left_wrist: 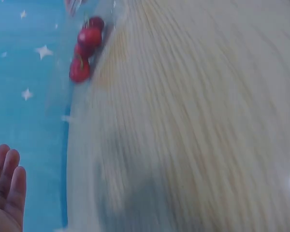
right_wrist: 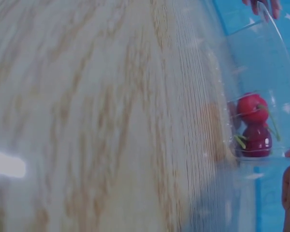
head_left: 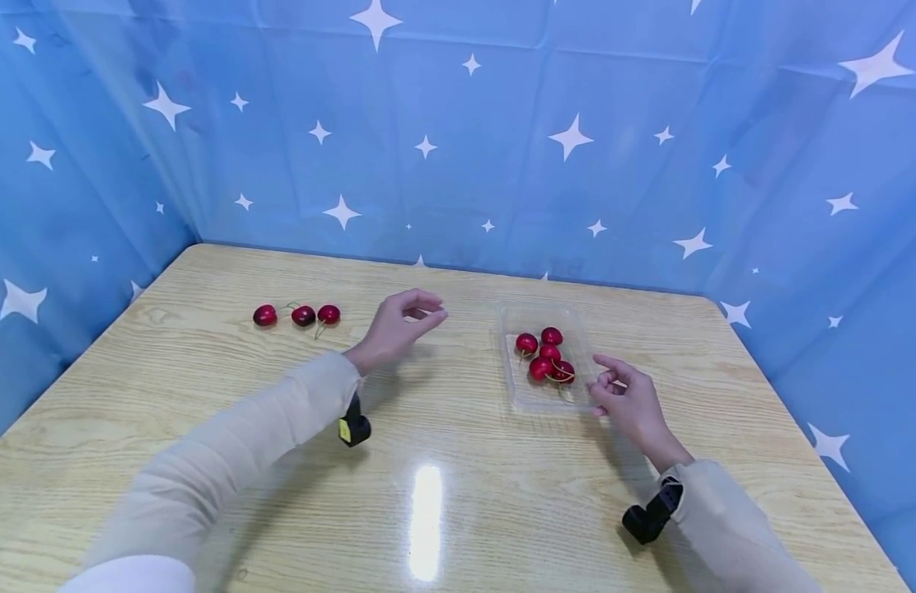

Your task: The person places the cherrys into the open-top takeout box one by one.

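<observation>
My left hand (head_left: 402, 325) hovers over the middle of the table, fingers loosely bent and nothing between them. In the left wrist view its fingers (left_wrist: 9, 179) show at the lower left. To its left, three dark red cherries (head_left: 303, 315) with stems lie in a row. A clear plastic tray (head_left: 528, 406) on the right holds several red cherries (head_left: 541, 368), clustered with thin green stems. My right hand (head_left: 636, 408) pinches the tray's right edge, thumb and fingers at the rim and index finger raised. The right wrist view shows cherries (right_wrist: 256, 140) through the tray's wall.
The light wood table (head_left: 317, 511) has rounded far corners. A blue curtain (head_left: 465, 107) with white stars hangs along the back and both sides. Each wrist wears a small black camera (head_left: 354, 427), and a bright light reflection shows near the table's front.
</observation>
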The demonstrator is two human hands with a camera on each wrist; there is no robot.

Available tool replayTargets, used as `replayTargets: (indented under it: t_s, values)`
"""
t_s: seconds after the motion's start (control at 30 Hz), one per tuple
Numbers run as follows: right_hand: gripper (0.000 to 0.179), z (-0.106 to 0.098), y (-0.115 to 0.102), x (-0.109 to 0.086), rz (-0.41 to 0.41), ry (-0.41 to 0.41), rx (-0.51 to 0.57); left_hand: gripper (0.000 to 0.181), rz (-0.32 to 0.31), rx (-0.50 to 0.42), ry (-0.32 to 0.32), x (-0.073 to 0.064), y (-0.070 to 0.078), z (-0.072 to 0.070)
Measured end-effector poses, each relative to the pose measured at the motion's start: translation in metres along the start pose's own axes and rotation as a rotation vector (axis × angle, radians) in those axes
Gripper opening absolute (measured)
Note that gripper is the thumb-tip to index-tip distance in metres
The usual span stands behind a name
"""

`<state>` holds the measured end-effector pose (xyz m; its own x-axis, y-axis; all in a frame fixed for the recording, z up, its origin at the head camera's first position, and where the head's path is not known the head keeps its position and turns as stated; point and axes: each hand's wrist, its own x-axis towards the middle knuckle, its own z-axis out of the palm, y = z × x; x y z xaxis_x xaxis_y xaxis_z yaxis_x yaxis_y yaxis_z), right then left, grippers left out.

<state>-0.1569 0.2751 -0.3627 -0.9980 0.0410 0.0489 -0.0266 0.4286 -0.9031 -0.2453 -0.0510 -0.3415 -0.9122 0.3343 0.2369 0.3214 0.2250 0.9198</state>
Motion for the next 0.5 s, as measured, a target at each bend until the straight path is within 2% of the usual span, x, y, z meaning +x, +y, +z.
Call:
replayTargets:
  t_s: [0.17,0.27,0.4,0.5]
  values:
    - [0.047,0.001,0.000,0.000,0.002,-0.001,-0.005,0.029,-0.060,0.028,0.035,-0.020,0.011,-0.032]
    - [0.047,0.001,0.000,0.001,0.005,-0.005,-0.007,0.030,-0.060,0.086,0.064,-0.025,-0.002,-0.048]
    - [0.048,0.001,0.000,0.000,-0.001,-0.004,-0.009,0.035,-0.068,0.151,0.100,-0.027,-0.028,-0.065]
    - [0.047,0.001,0.000,0.001,-0.013,0.001,-0.009,0.037,-0.083,0.166,0.119,-0.032,-0.039,-0.075]
